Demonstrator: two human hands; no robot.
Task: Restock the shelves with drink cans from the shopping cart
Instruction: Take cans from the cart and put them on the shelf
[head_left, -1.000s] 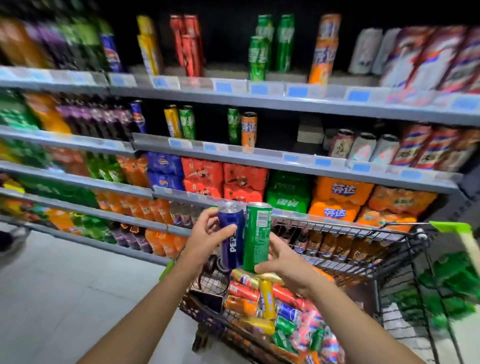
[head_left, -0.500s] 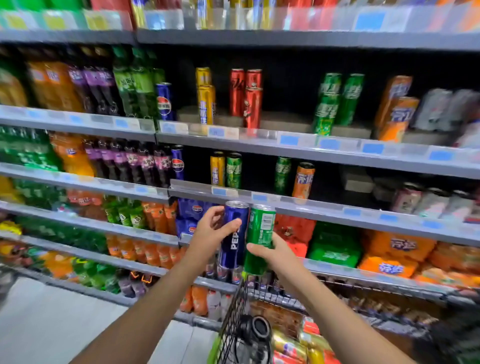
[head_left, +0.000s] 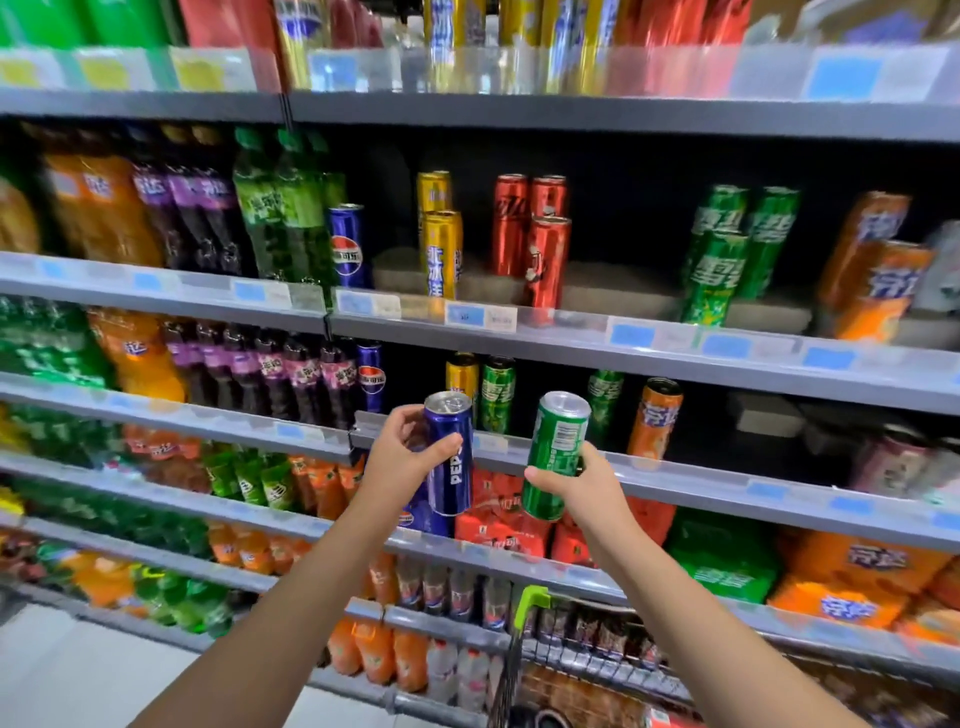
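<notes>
My left hand (head_left: 402, 457) grips a tall blue Pepsi can (head_left: 451, 457), held upright in front of the lower can shelf (head_left: 691, 480). My right hand (head_left: 584, 486) holds a tall green can (head_left: 555, 457) by its lower half, a small gap to the right of the blue one. Behind them on that shelf stand a blue Pepsi can (head_left: 370, 376), a yellow can (head_left: 461, 375), green cans (head_left: 497, 395) and an orange can (head_left: 654, 418). The shopping cart (head_left: 524, 654) shows only its green-tipped corner at the bottom.
The shelf above (head_left: 649, 343) carries blue, yellow, red, green and orange cans with dark gaps between the groups. Bottles fill the left bays (head_left: 182, 218). Multipacks (head_left: 722, 564) sit below the lower can shelf. Light floor (head_left: 78, 670) lies at bottom left.
The view has tilted up and come closer to the shelves; the cart has dropped almost out of sight. Both cans have risen to the lower can shelf and moved apart.
</notes>
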